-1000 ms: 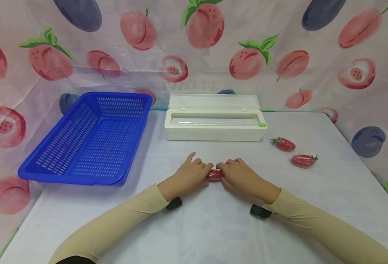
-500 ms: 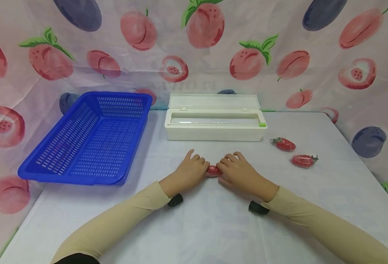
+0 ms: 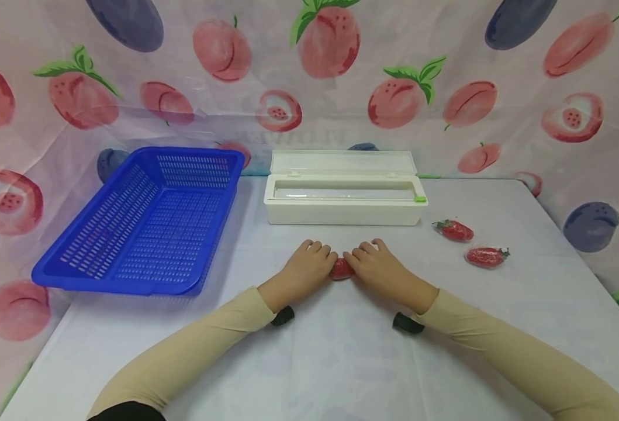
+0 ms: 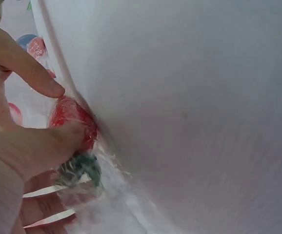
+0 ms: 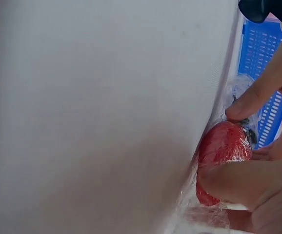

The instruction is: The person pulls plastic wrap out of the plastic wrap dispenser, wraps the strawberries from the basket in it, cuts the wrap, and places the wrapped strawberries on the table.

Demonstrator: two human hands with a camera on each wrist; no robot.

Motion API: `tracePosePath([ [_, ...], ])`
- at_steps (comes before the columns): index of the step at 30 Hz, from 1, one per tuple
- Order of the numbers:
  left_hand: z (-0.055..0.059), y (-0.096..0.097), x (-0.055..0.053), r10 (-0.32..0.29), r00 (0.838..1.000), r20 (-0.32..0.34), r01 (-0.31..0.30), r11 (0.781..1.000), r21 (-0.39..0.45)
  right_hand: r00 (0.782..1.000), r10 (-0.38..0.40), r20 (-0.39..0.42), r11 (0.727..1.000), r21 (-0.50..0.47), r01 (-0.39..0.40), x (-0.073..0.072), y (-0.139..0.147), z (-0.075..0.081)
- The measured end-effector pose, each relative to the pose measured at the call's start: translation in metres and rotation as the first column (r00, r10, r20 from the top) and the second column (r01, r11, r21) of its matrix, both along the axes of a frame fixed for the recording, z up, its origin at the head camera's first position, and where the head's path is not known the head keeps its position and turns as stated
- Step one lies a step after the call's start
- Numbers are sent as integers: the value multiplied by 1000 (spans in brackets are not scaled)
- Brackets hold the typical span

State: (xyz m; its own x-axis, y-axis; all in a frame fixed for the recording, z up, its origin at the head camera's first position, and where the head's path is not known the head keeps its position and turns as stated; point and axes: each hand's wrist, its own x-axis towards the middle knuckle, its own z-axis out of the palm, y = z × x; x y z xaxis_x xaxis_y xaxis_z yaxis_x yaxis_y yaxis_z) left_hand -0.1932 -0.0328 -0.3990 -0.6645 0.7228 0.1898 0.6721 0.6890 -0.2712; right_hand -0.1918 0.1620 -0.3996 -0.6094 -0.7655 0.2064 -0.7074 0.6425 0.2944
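Observation:
In the head view a red strawberry (image 3: 342, 269) in clear cling film lies at the table's middle, between both hands. My left hand (image 3: 301, 272) pinches its leafy end; the left wrist view shows the thumb on the red flesh (image 4: 69, 116), with green leaves (image 4: 80, 170) and loose film (image 4: 102, 209) below. Across from it, my right hand (image 3: 385, 272) holds the other end. The right wrist view has its thumb (image 5: 243, 181) against the wrapped strawberry (image 5: 224, 144). Fingers hide parts of the fruit and film.
Two film-wrapped strawberries (image 3: 453, 230) lie at the right. Behind the hands stands a white cling-film dispenser (image 3: 346, 212) with its lid raised. A blue plastic basket (image 3: 204, 275) sits at the left. A fruit-print cloth (image 3: 335, 123) hangs behind the white table (image 3: 356, 362).
Both hands have shifted slightly away from the body with the strawberry, and their wrists have come a little closer together. The left index finger, earlier raised, is now more bent.

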Motion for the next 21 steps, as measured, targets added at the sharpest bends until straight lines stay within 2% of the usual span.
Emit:
tracePosePath([
  [2,1,0,-1,6,1000,8,-6,1000,-6,1000,7,7,1000,-15,-7,-1,0,1],
  [5,2,0,-1,30,995,96,-27,999,-34,999,16,41,999,-38,-14,-3,-1,2],
  [9,4,-1,-2,80,967,242,-63,995,-77,989,-7,145,999,-52,14,-7,-3,3],
  [11,4,-1,-1,92,959,269,-71,994,-86,978,-25,209,998,-59,38,-8,-4,4],
  [15,5,0,1,74,972,225,-61,996,-62,954,-46,295,995,-73,71,-7,-5,5],
  [18,5,0,3,56,983,174,-50,998,-36,949,-52,311,994,-79,81,-7,-4,6],
  [21,7,0,4,59,986,157,-55,998,-30,947,-70,314,992,-79,99,-6,-3,7],
])
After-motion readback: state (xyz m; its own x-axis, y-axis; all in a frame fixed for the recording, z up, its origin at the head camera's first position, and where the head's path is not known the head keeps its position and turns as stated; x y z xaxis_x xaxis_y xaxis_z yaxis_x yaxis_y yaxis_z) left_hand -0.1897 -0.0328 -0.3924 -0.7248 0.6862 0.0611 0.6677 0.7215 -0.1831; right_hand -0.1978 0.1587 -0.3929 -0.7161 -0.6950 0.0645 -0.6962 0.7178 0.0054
